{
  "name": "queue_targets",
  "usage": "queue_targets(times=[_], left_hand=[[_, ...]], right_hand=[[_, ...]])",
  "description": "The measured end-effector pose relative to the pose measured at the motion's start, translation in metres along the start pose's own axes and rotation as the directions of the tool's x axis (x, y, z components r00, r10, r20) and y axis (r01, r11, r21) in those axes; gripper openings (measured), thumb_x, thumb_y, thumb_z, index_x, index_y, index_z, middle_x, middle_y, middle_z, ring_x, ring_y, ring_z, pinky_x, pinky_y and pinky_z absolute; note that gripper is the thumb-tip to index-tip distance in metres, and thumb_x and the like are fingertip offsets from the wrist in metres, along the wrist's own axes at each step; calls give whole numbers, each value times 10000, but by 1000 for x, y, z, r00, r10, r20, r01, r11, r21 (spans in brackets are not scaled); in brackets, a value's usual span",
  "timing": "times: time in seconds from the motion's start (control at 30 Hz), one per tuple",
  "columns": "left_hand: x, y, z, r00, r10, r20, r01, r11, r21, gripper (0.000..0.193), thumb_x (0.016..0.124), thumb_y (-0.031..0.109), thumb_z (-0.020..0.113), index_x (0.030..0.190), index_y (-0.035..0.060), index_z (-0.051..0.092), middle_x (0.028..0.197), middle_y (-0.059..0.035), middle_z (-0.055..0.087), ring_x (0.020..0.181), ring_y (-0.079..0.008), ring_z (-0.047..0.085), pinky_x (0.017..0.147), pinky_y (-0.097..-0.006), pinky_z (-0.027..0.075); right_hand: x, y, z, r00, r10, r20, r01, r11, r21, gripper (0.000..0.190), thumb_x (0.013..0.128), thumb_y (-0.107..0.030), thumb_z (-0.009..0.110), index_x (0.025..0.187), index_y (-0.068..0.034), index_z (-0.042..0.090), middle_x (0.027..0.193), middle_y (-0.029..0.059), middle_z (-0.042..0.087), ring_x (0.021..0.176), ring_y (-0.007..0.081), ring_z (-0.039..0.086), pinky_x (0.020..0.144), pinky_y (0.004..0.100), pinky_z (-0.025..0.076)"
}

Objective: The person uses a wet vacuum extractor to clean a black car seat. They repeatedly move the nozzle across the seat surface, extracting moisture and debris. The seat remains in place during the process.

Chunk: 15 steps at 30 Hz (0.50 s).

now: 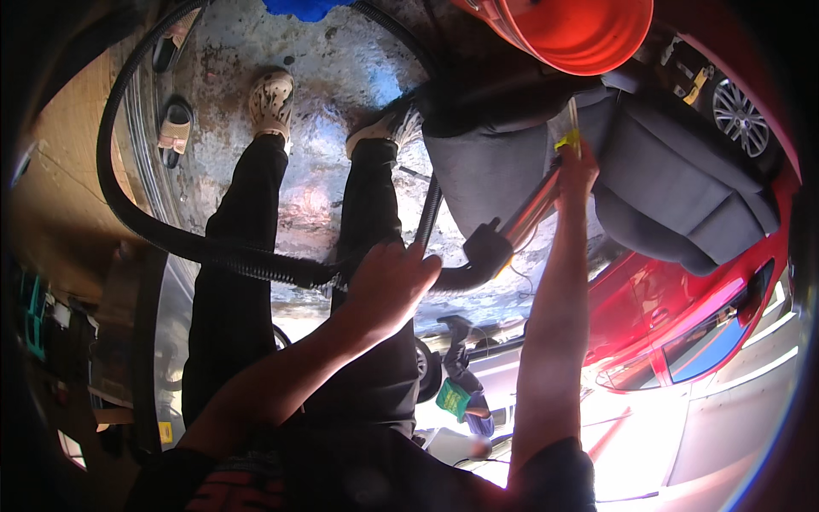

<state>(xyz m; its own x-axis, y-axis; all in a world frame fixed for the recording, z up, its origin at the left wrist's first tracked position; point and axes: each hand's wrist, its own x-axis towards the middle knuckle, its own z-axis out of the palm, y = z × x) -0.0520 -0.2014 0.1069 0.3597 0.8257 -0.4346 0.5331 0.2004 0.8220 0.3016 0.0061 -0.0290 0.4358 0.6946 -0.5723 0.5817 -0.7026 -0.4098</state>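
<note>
My left hand (393,281) is closed around a black corrugated hose (243,259), which loops out to the left and also runs on to the black handle (487,246) of a wand-like cleaning tool. Farther along, my right hand (576,171) grips the wand (532,208) close to its clear nozzle head (571,118), which has a yellow part. That head is over a grey fabric car seat (496,169); whether it touches the fabric I cannot tell. The seat's other section (688,173) stretches right, beside a red car (640,307).
An orange-red bucket (595,38) stands beyond the seat. Something blue (307,8) is at the top edge. Sandals (174,131) lie on the stained floor (313,77) to the left, near a metal-edged threshold. Another person (464,390) is farther off, by a vehicle.
</note>
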Motion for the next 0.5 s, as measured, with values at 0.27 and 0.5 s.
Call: queue_targets(times=[0.27,0.5], left_hand=[[-40,8,-6,998,60,26,-64,984,168,150,864,146,769,977,143,670,922,-43,581,858,-240,639,757,-408,498],[108,25,61,983,171,-64,-152,962,229,157,879,158,738,1027,142,685,920,-37,602,831,-206,650,769,-398,514]], right_hand=[[-83,-13,-7,994,90,-69,-77,982,174,508,987,-85,692,1495,-71,690,943,54,721,730,145,670,620,337,574],[74,-2,-74,998,-22,-66,37,968,248,447,1010,-102,697,1457,-87,701,912,47,698,655,132,641,516,331,545]])
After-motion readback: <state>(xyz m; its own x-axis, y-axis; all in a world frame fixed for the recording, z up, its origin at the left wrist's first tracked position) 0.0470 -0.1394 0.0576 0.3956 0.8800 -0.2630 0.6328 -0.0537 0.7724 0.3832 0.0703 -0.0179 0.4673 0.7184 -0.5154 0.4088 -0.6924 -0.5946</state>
